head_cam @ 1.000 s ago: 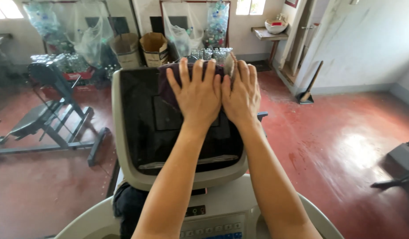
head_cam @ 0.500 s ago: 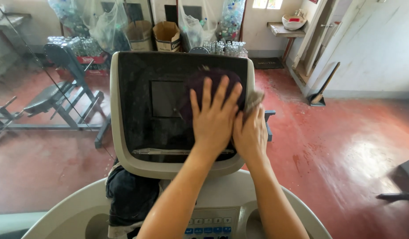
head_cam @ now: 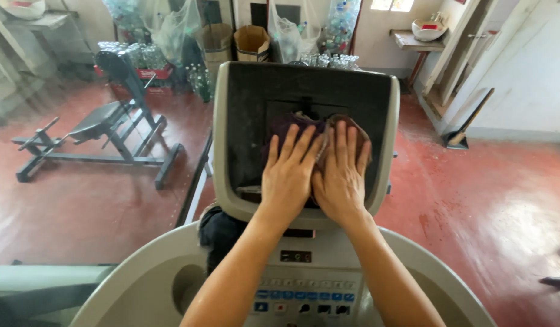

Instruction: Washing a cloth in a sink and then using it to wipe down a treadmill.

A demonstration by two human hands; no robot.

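Both of my hands lie flat side by side on a dark purple-brown cloth [head_cam: 292, 124] that is pressed against the black screen [head_cam: 249, 121] of a grey exercise-machine console [head_cam: 222, 181]. My left hand [head_cam: 287, 175] covers the cloth's left part, fingers spread and pointing up. My right hand [head_cam: 341, 172] rests on its right part, where a brown edge of the cloth shows above the fingertips. Below the screen sits a grey panel with blue and white buttons [head_cam: 304, 300].
A dark cloth bundle [head_cam: 222, 233] sits in the console's left pocket. A black weight bench [head_cam: 104, 130] stands on the red floor at left. Bags of plastic bottles [head_cam: 165, 30] and cardboard boxes [head_cam: 252, 42] line the back wall. A broom [head_cam: 464, 124] leans at right.
Both hands and the cloth have slid down the screen from its top edge to its lower middle, and the view has shifted left.
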